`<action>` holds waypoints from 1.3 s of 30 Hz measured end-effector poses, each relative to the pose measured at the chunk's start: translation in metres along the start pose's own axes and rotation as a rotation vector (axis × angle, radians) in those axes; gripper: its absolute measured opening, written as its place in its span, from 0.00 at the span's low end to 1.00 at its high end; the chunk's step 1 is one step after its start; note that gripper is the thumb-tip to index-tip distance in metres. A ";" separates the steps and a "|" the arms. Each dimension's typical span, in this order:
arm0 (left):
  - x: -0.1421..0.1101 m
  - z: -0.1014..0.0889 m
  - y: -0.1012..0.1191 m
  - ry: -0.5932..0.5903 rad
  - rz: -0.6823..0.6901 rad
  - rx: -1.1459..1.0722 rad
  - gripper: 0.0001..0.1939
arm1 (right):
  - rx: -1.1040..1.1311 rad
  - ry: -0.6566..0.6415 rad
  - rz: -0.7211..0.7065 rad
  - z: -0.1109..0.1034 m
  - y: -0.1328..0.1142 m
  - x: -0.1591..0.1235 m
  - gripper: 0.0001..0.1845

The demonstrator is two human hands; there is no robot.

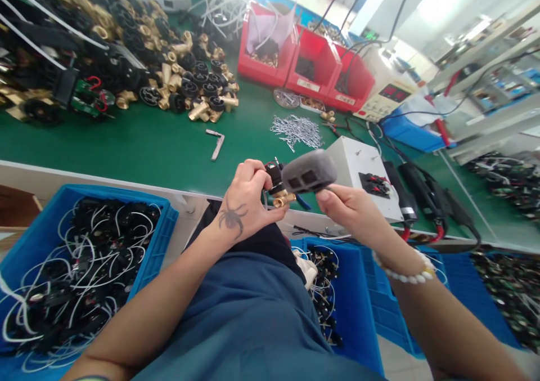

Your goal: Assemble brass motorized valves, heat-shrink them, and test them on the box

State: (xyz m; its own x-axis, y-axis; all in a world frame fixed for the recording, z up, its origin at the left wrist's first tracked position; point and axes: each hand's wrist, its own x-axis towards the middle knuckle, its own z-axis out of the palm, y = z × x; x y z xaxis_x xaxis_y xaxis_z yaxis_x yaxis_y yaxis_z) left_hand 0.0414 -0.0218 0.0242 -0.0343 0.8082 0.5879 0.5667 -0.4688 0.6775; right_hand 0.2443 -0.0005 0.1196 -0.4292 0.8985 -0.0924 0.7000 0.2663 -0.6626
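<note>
My left hand is closed around a small black and brass valve assembly with red wiring, held over the front edge of the green bench. My right hand grips a grey hand tool whose head rests against the top of the valve. Both hands meet in the middle of the view, above my lap. A white bead bracelet sits on my right wrist.
A big pile of black and brass valves fills the bench's far left. Red bins stand at the back, loose metal clips and a white box nearby. Blue crates of wired parts flank my knees.
</note>
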 end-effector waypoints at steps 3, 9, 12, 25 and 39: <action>-0.003 0.002 -0.001 0.017 -0.012 -0.029 0.20 | 0.173 0.089 -0.016 0.007 0.004 0.005 0.28; -0.006 0.002 -0.003 0.035 -0.016 -0.042 0.20 | 0.334 -0.108 -0.171 0.025 0.024 0.033 0.25; -0.005 0.002 0.000 0.014 -0.045 -0.053 0.20 | 0.350 -0.130 -0.182 0.027 0.028 0.041 0.25; -0.003 -0.002 0.000 -0.012 -0.162 -0.129 0.20 | 0.275 -0.047 -0.174 0.032 0.028 0.038 0.27; -0.006 0.002 0.002 0.030 -0.122 -0.094 0.19 | 0.254 0.076 -0.187 0.031 0.024 0.026 0.29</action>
State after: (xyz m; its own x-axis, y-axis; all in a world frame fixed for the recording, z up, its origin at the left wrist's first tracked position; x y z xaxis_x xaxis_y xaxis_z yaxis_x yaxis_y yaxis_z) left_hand 0.0445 -0.0271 0.0208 -0.1234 0.8511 0.5103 0.4774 -0.3999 0.7824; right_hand 0.2321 0.0187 0.0787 -0.4864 0.8683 0.0979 0.4439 0.3420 -0.8282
